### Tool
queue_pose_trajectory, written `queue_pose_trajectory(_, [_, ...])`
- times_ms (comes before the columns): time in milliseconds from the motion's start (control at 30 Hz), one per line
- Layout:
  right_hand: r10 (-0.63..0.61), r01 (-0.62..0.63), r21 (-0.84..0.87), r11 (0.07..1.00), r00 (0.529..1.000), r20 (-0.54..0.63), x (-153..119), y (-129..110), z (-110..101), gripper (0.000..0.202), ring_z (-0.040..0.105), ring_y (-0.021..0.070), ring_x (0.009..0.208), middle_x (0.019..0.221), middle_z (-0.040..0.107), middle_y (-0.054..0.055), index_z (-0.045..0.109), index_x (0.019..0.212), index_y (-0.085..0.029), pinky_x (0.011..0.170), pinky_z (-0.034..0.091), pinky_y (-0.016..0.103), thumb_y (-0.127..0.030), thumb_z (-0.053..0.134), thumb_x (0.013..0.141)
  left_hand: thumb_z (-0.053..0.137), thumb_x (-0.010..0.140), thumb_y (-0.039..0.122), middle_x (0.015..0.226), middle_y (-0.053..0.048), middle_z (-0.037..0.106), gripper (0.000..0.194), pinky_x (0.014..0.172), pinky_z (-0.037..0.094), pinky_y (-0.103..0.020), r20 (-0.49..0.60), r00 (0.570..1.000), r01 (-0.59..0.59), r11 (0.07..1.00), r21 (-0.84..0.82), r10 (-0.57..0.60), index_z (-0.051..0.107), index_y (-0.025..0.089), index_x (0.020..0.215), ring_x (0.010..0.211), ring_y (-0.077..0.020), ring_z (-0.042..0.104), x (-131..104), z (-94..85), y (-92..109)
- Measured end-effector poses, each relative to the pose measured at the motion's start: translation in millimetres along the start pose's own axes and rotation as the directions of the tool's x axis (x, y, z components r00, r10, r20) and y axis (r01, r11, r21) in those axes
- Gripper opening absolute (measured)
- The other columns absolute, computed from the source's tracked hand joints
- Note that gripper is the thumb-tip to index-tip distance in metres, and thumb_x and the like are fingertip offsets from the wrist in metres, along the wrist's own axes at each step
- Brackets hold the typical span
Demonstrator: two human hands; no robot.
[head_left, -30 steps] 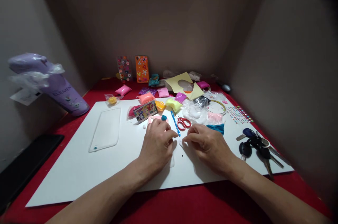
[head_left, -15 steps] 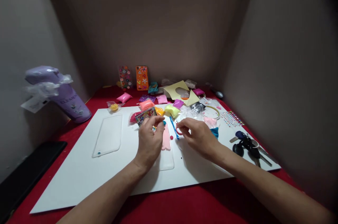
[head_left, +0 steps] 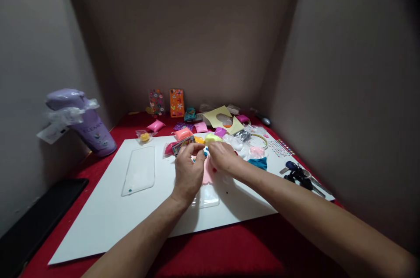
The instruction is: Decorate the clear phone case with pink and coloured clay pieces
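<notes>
My left hand (head_left: 189, 169) is over the upper left of a clear phone case (head_left: 210, 201), its thumb and index finger pinched. A small blue clay piece (head_left: 205, 154) shows right at those fingertips; whether it is held or lies beneath, I cannot tell. My right hand (head_left: 223, 157) is close beside, fingers curled down, with their tips and anything in them hidden. Pink clay with a wavy lower edge (head_left: 207, 177) covers part of the case. A small red clay ball (head_left: 214, 170) lies just under the right hand. Behind the left fingers is a printed packet (head_left: 183, 144).
Another clear phone case (head_left: 139, 171) lies left on the white board (head_left: 98, 221). Several bright clay packets, a tape roll (head_left: 259, 141), blue clay (head_left: 257, 163) and keys (head_left: 300, 175) surround the hands. A purple wrapped tumbler (head_left: 93, 129) stands left; decorated cases (head_left: 176, 103) lean behind.
My right hand has moved left, close to the left fingertips, and now covers the blue tool seen before. The left hand keeps its pinch over the case. The view has shifted slightly.
</notes>
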State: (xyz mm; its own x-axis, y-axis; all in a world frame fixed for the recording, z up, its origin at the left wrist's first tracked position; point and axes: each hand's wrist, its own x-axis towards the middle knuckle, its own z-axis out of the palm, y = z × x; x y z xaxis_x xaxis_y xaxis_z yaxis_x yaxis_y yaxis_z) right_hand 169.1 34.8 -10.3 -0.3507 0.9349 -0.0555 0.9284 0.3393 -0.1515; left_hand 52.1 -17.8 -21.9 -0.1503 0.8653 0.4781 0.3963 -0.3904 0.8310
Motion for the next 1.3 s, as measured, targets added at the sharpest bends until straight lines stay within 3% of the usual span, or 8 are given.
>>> queue_pose_trajectory(233, [0.081,-0.019,0.293,0.956,0.976,-0.202,-18,26,-17,0.01,0.062,0.0213,0.067,0.066,0.064,0.01,0.064,0.067,-0.011,0.052,0.042,0.025,-0.008,0.055,0.069,0.051,0.08,0.016,0.083,-0.005,0.065,0.015,0.074,0.046,-0.033,0.019,1.0,0.013,1.0,0.013,-0.014,0.065,0.018,0.086,0.08,-0.0189,0.059,-2,0.4,0])
queue_pose_trajectory(367, [0.057,0.072,0.512,0.856,0.971,-0.231,-48,53,-21,0.018,0.056,0.0121,0.052,0.065,0.064,0.004,0.064,0.083,-0.012,0.046,0.042,0.021,-0.015,0.046,0.079,0.052,0.081,0.018,0.084,-0.005,0.064,0.015,0.074,0.045,-0.033,0.077,0.997,0.023,0.998,0.051,-0.027,0.065,0.018,0.089,0.081,-0.0192,0.058,-1,0.8,2])
queue_pose_trajectory(400, [0.046,0.104,0.589,0.801,0.971,-0.234,-54,60,-18,0.018,0.055,0.0109,0.052,0.068,0.065,0.004,0.064,0.087,-0.013,0.047,0.043,0.021,-0.019,0.048,0.081,0.052,0.081,0.018,0.085,-0.005,0.064,0.015,0.074,0.045,-0.033,0.088,0.996,0.022,0.998,0.059,-0.027,0.065,0.018,0.09,0.082,-0.0191,0.057,-1,0.8,2])
queue_pose_trajectory(467, [0.056,0.161,0.862,0.481,0.975,-0.213,-61,72,-10,0.018,0.052,0.01,0.052,0.069,0.066,0.005,0.065,0.086,-0.013,0.046,0.041,0.021,-0.028,0.06,0.078,0.052,0.081,0.018,0.086,-0.005,0.064,0.015,0.074,0.044,-0.033,0.101,0.994,0.02,0.996,0.085,-0.029,0.065,0.019,0.089,0.083,-0.0191,0.057,-1,0.6,3])
queue_pose_trajectory(533, [0.073,0.147,0.959,0.243,0.983,-0.169,-65,82,-1,0.022,0.048,0.0079,0.049,0.065,0.063,0.002,0.067,0.08,-0.013,0.044,0.037,0.019,-0.034,0.069,0.074,0.053,0.081,0.017,0.085,-0.004,0.064,0.014,0.075,0.043,-0.033,0.112,0.993,0.01,0.991,0.133,-0.025,0.065,0.02,0.085,0.084,-0.0194,0.056,-2,0.7,4])
queue_pose_trajectory(667, [0.101,0.154,0.987,0.043,0.982,-0.158,-70,85,12,0.025,0.054,0.0094,0.056,0.067,0.062,0.002,0.066,0.077,-0.015,0.048,0.041,0.02,-0.039,0.071,0.074,0.053,0.081,0.016,0.084,-0.002,0.065,0.013,0.076,0.042,-0.034,0.168,0.986,-0.064,0.969,0.238,0.024,0.065,0.021,0.08,0.086,-0.0201,0.053,-4,2.3,5])
queue_pose_trajectory(867, [-0.023,0.175,0.979,0.104,0.985,-0.174,-84,74,17,0.022,0.059,0.0116,0.061,0.071,0.064,0.002,0.063,0.083,-0.016,0.061,0.049,0.025,-0.038,0.062,0.084,0.053,0.078,0.012,0.078,-0.002,0.064,0.015,0.076,0.04,-0.036,0.297,0.953,-0.165,0.922,0.351,0.057,0.063,0.021,0.073,0.084,-0.021,0.049,-4,6.3,-3])
queue_pose_trajectory(1300, [0.199,0.164,0.975,0.152,0.961,-0.192,-85,64,26,0.023,0.065,0.016,0.057,0.066,0.066,0.004,0.061,0.075,-0.015,0.052,0.053,0.025,-0.037,0.069,0.078,0.053,0.078,0.01,0.072,-0.001,0.062,0.015,0.076,0.039,-0.037,0.381,0.92,-0.24,0.901,0.361,0.093,0.061,0.022,0.073,0.082,-0.0217,0.048,-6,9.3,-6])
